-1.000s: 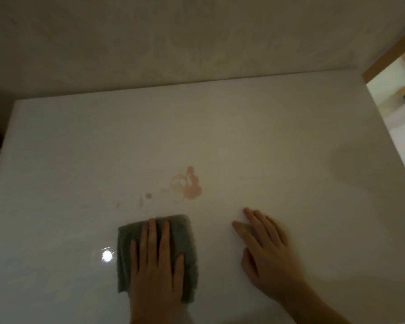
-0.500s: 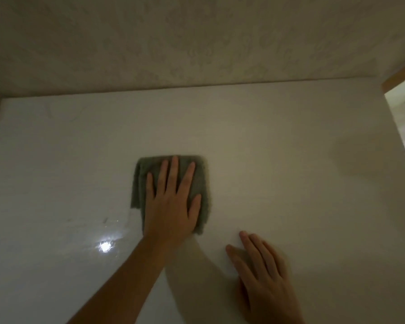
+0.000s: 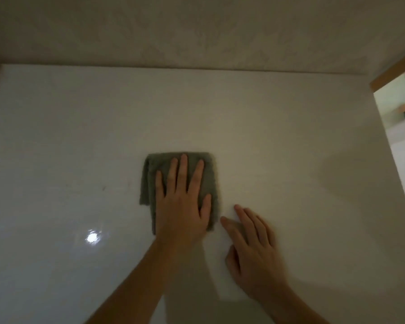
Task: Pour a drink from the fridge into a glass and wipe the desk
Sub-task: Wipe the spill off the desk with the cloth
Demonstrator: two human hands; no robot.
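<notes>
A folded grey-green cloth (image 3: 211,169) lies flat on the white desk (image 3: 290,127), near its middle. My left hand (image 3: 181,202) presses down on the cloth with straight, spread fingers and covers most of it. My right hand (image 3: 255,249) rests flat on the bare desk just right of the cloth, fingers straight and pointing away from me. No pink stain shows on the desk. No glass, bottle or fridge is in view.
A pale textured wall (image 3: 197,31) runs along the desk's far edge. At the right, past the desk's edge, a wooden door frame (image 3: 393,73) opens onto a lit room. A lamp's bright reflection (image 3: 92,237) shines on the desk at the left.
My left hand pushed the cloth forward over the pink spill, which is no longer visible. In the last half second the cloth shifted slightly. My right hand stayed flat on the desk.
</notes>
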